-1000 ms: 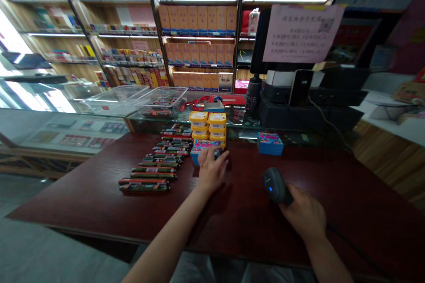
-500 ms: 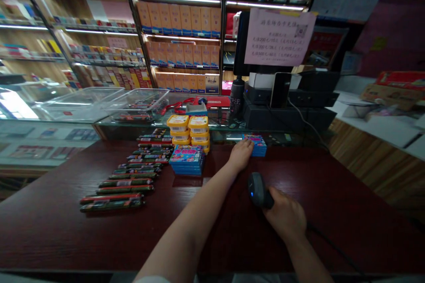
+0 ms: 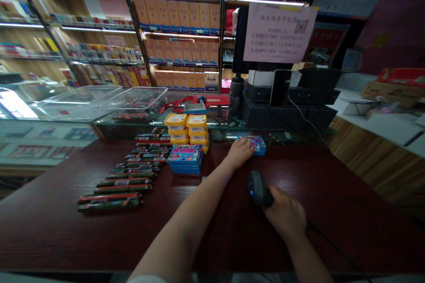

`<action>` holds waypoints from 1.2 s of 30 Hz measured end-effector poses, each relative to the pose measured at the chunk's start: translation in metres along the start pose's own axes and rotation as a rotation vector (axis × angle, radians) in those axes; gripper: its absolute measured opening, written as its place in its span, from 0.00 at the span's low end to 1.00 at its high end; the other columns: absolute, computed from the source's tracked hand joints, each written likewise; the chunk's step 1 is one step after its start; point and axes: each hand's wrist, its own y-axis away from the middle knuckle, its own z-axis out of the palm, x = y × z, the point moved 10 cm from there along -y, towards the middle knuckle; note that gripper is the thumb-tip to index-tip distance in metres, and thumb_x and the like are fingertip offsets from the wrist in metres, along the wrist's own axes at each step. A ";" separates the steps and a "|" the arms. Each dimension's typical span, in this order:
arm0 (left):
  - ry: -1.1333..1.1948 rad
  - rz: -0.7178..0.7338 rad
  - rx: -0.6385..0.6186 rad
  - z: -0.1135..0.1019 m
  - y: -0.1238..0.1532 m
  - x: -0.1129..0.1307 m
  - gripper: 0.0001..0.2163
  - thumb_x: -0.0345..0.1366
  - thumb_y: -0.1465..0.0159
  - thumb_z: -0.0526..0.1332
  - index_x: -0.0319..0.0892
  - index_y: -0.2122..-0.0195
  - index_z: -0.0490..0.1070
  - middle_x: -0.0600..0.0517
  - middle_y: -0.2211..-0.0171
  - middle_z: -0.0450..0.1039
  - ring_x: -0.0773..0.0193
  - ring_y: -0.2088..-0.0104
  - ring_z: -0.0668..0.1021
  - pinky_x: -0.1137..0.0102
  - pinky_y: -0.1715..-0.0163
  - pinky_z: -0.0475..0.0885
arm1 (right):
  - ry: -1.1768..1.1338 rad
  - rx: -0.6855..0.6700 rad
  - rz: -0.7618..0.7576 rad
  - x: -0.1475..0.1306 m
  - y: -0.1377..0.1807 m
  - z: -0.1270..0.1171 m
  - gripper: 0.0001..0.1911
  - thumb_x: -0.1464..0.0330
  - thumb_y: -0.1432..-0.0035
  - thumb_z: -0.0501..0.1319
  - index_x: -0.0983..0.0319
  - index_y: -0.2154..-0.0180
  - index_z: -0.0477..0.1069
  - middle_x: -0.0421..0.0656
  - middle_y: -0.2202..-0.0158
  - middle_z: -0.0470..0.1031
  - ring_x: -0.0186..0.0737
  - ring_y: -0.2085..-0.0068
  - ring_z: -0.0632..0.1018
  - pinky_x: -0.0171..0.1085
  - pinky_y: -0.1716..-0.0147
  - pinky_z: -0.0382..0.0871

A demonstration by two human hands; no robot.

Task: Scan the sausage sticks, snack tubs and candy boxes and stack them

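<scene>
My left hand reaches across the dark red counter and its fingers curl over a small stack of blue packets at the counter's back edge. My right hand is closed round the handle of a black barcode scanner with a blue light, held just above the counter. A second, taller stack of blue packets lies to the left, in front of stacked yellow tubs.
A row of long wrapped sticks runs down the left of the counter. Behind are a glass display case with clear trays, a register with a paper notice, and product shelves.
My left hand left the taller blue stack and moved right onto the small blue stack. The scanner hand shifted slightly left and nearer. The camera view turned somewhat to the right.
</scene>
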 end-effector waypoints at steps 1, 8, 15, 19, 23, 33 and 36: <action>-0.009 0.008 0.004 -0.005 0.007 0.000 0.08 0.30 0.34 0.51 0.39 0.62 0.70 0.45 0.62 0.72 0.58 0.57 0.70 0.65 0.62 0.62 | 0.010 0.001 -0.001 0.000 0.000 0.000 0.05 0.68 0.46 0.60 0.56 0.64 0.70 0.38 0.68 0.78 0.40 0.65 0.78 0.35 0.69 0.58; 0.205 -0.255 0.198 -0.062 0.079 -0.036 0.10 0.32 0.36 0.54 0.44 0.56 0.72 0.48 0.63 0.72 0.61 0.61 0.71 0.66 0.62 0.66 | 0.068 -0.004 -0.010 0.000 0.004 0.000 0.09 0.67 0.45 0.58 0.57 0.60 0.71 0.41 0.65 0.79 0.40 0.66 0.78 0.36 0.70 0.58; 1.495 -1.067 0.736 -0.034 0.192 -0.079 0.14 0.41 0.49 0.68 0.40 0.64 0.72 0.50 0.67 0.75 0.62 0.67 0.77 0.65 0.64 0.74 | 0.097 -0.055 0.027 0.000 0.006 0.001 0.11 0.66 0.43 0.56 0.56 0.58 0.71 0.42 0.63 0.79 0.41 0.64 0.79 0.36 0.70 0.61; 1.933 -1.265 0.793 -0.001 0.217 -0.060 0.21 0.36 0.59 0.74 0.38 0.64 0.71 0.49 0.66 0.77 0.59 0.64 0.79 0.60 0.59 0.76 | 0.121 -0.050 0.008 -0.002 0.008 0.001 0.11 0.66 0.44 0.55 0.57 0.59 0.71 0.43 0.64 0.79 0.42 0.64 0.79 0.37 0.70 0.62; 1.985 -1.341 0.855 0.013 0.233 -0.055 0.21 0.30 0.61 0.74 0.37 0.65 0.71 0.49 0.66 0.78 0.59 0.63 0.80 0.60 0.56 0.76 | 0.068 -0.063 -0.018 -0.005 0.010 0.000 0.12 0.65 0.43 0.55 0.58 0.57 0.71 0.45 0.64 0.79 0.46 0.63 0.79 0.38 0.69 0.61; 1.965 -1.357 1.040 0.022 0.246 -0.058 0.22 0.28 0.59 0.74 0.39 0.64 0.70 0.52 0.66 0.78 0.62 0.64 0.80 0.60 0.54 0.76 | -0.826 -0.116 -0.084 -0.034 0.026 -0.018 0.20 0.59 0.52 0.60 0.63 0.59 0.73 0.49 0.59 0.79 0.49 0.56 0.78 0.42 0.56 0.70; 1.968 -1.349 1.036 0.023 0.246 -0.058 0.22 0.28 0.60 0.74 0.38 0.64 0.70 0.52 0.67 0.78 0.62 0.64 0.80 0.60 0.54 0.76 | -0.911 -0.114 -0.073 -0.041 0.036 -0.022 0.19 0.60 0.54 0.62 0.63 0.60 0.73 0.48 0.59 0.79 0.48 0.56 0.78 0.43 0.56 0.71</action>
